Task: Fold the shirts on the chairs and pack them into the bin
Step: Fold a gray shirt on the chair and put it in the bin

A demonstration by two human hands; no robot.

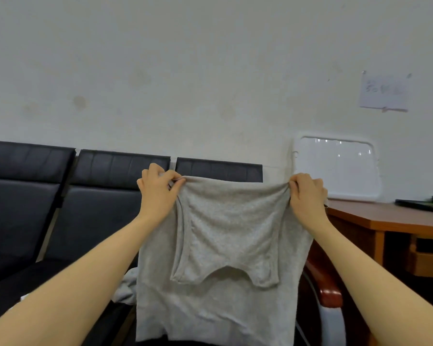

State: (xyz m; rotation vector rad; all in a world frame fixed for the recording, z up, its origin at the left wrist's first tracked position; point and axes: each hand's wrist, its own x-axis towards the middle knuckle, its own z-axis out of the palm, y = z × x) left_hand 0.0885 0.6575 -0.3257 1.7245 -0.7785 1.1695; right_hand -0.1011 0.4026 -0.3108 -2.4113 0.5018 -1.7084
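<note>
A light grey shirt (225, 245) hangs in the air in front of me, folded over at the top so its neckline and shoulders droop down the front. My left hand (158, 188) pinches the top left corner of the fold. My right hand (306, 193) grips the top right corner. The cloth is stretched level between both hands. More pale fabric (126, 288) lies on the black chair seat behind the shirt's lower left edge. No bin shows clearly in view.
A row of three black padded chairs (60, 196) stands against the pale wall on the left. A wooden desk (390, 221) is on the right, with a white plastic lid (335, 168) leaning on the wall and a dark flat object (423, 204).
</note>
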